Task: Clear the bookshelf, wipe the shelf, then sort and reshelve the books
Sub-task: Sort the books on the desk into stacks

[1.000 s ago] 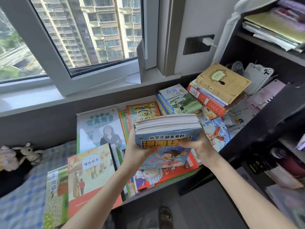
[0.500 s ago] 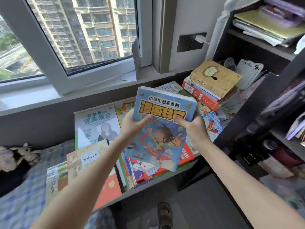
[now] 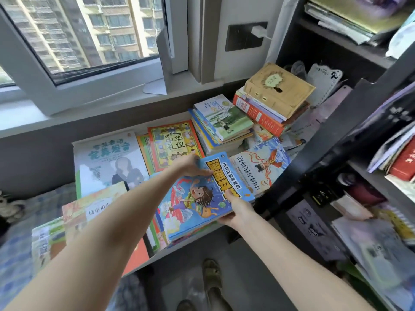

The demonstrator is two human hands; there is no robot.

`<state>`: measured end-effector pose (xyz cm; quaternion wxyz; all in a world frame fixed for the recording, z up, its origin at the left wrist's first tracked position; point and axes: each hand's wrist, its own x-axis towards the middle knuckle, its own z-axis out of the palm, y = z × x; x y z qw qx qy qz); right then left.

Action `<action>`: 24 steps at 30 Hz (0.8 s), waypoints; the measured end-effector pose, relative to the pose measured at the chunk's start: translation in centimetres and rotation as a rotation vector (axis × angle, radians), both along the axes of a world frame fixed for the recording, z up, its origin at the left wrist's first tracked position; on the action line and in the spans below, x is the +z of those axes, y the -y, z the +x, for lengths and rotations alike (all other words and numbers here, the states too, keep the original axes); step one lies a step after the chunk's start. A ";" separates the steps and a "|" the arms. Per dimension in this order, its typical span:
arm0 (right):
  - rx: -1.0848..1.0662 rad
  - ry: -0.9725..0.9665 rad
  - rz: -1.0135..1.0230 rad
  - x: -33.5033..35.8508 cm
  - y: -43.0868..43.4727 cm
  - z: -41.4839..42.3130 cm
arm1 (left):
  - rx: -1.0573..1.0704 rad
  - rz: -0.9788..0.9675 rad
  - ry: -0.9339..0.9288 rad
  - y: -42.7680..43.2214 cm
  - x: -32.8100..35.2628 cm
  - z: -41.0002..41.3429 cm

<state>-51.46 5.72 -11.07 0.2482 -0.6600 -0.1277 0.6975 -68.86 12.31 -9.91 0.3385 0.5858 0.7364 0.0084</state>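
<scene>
On the right, the dark bookshelf is far from cleared. Its top shelf carries a heap of papers, and the lower shelves are crowded with books and loose sheets, blurred at the edge of view. Clearing looks only partly done. No cloth shows anywhere, so wiping has probably not begun, and reshelving is well off.

Under the window, the white surface has taken what has come out so far. Books cover nearly all of it, lying flat and overlapping in rough groups, which suggests early sorting rather than plain dumping. A large pale book lies at the back left, with a yellow-bordered book beside it. A neat stack topped by a green cover stands further right. Hard against the bookshelf is a taller stack, topped by a tan hardback.

The blue picture book is at the front, held low and nearly flat over a pile of thin books. I cannot tell whether it already rests on them. The left hand grips its far edge. The right hand pinches the near right corner, thumb on the cover and fingers beneath. Neither grip is spread, so the book is not yet let go.
</scene>
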 end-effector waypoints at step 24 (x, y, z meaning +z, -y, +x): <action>0.533 0.234 0.445 10.0 -13.7 -2.2 | 0.341 0.158 0.366 -3.4 2.1 -5.5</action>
